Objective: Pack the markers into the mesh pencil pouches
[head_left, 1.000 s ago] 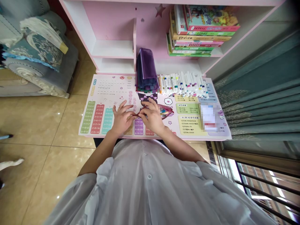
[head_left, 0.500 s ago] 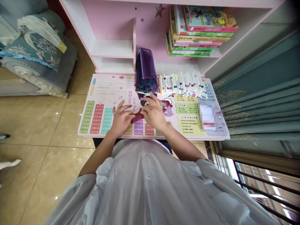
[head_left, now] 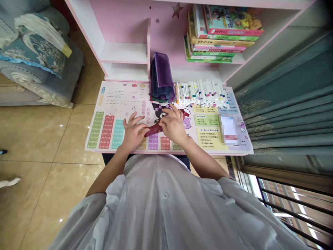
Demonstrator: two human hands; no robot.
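Note:
A dark red see-through pouch [head_left: 154, 130] lies low over the desk mat between my hands. My left hand [head_left: 133, 134] pinches its near left end between thumb and forefinger, with the other fingers spread. With thumb and forefinger, my right hand [head_left: 173, 125] grips the pouch further along its upper edge and covers part of it. Whether a zip slider sits in that pinch is too small to make out. Behind my right hand stands a pile of purple and dark blue mesh pouches [head_left: 163, 74]. Beside the pile lies a row of white-barrelled markers [head_left: 200, 93].
A printed mat [head_left: 125, 93] covers the desk top. A phone [head_left: 229, 130], partly blurred, lies at the right. Stacked books [head_left: 221, 43] fill the right shelf [head_left: 208, 73]. A sofa [head_left: 54, 83] stands at the left, a curtain [head_left: 288, 104] at the right.
My right hand has shifted slightly right along the pouch, and more of the red fabric shows between the hands. My left hand keeps its pinch.

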